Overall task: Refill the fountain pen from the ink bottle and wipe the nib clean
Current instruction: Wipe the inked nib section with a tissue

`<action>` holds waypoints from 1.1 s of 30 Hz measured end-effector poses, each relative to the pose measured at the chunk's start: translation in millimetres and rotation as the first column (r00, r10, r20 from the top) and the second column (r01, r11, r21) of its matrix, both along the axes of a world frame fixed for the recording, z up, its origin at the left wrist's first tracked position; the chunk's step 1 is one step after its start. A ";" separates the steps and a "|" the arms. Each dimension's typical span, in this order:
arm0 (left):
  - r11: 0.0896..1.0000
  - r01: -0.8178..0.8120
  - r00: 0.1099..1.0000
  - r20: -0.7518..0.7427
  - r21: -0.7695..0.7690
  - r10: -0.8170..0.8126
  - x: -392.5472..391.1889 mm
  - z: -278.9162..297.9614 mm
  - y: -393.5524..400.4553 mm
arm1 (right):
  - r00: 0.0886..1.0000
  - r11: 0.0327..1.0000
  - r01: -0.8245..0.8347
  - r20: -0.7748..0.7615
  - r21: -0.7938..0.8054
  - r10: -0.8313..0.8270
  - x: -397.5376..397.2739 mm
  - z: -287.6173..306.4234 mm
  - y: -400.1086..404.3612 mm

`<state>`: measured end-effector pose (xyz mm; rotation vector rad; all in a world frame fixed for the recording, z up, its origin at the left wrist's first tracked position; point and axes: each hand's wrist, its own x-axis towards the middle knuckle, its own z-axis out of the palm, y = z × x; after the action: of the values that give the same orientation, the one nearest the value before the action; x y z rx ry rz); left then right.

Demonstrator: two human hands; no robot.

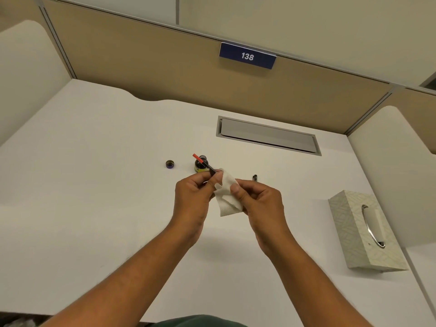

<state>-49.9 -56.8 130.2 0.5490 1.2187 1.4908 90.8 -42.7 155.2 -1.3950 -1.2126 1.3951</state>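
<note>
White desk (94, 161) inside a tan-walled cubicle. Left hand (193, 197) pinches the fountain pen (204, 164), its nib hidden in the tissue (227, 197) gripped by the right hand (257, 204). Just beyond the tissue stands the uncapped ink bottle (200, 164), its cap (170, 164) further left. A careless wipe could knock it over.

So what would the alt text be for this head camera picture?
Over a white desk, the left hand holds a pen while the right hand wraps a tissue round its tip. Behind stand an open ink bottle and its cap.
</note>
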 end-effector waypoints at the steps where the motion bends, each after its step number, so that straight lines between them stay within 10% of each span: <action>1: 1.000 0.010 1.000 0.026 0.002 -0.010 -0.1 0.8 -0.6 | 1.000 0.999 0.026 0.014 0.033 -0.026 -1.1 -0.2 -0.5; 7: 0.997 0.072 0.988 0.135 0.011 -0.073 -3.4 3.2 1.0 | 0.996 0.992 0.094 -0.015 0.087 -0.093 -9.5 -2.8 -3.3; 13: 0.986 0.147 0.989 0.022 0.076 -0.149 -11.8 2.4 4.4 | 0.880 0.939 -0.081 -0.466 -0.336 -0.091 -7.9 3.5 0.8; 19: 0.998 0.051 0.999 0.003 0.028 -0.051 -8.8 8.3 3.0 | 0.996 0.993 0.090 -0.024 0.072 -0.088 -11.6 -2.3 0.9; 33: 0.993 -0.114 0.975 0.196 0.034 0.105 -6.4 8.5 -7.2 | 0.933 0.949 0.225 -0.230 -0.222 -0.276 -11.2 -7.6 2.9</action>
<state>-56.3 -64.0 138.7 0.3608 1.0794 1.6277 79.6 -39.7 147.5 -1.3905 -0.7175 1.4853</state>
